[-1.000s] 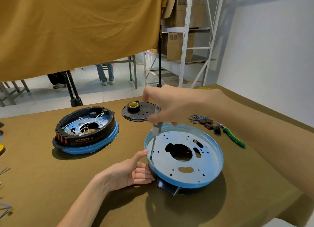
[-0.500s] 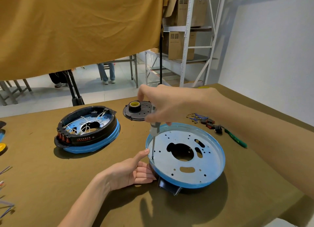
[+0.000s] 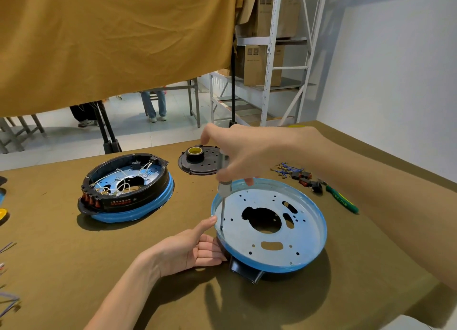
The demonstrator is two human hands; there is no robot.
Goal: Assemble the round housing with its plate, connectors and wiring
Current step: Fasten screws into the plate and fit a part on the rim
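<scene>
Screwdriver [image 3: 223, 198] work is the step I judge to be in hand: I have the tip standing in a hole at the left edge of the metal plate [image 3: 269, 221], which lies face up in the round housing [image 3: 249, 271] on the desk [image 3: 74, 268], near its front right. To do this well I would keep the shaft upright, press straight down so the tip does not slip out of the screw head, and turn with the fingertips alone. Whether a screw sits under the tip I cannot tell; it is too small to see.

My right hand [image 3: 243, 154] comes in from above, its fingers curled tightly round the clear handle, a closed grip with nothing else in it. My left hand [image 3: 195, 248] is nearly flat, fingers straight and pressed against the housing's left side, thumb raised to touch the blue rim just beside the shaft. It holds nothing; it only steadies the housing so that it does not spin under the turning force.

Still to be fitted, I judge, are the switches and wire leads [image 3: 299, 175] lying well apart at the right beside the green-handled pliers [image 3: 342, 201]. A second housing with wiring [image 3: 126, 186] sits to the left, and a black disc with a tape roll [image 3: 197, 160] lies behind.
</scene>
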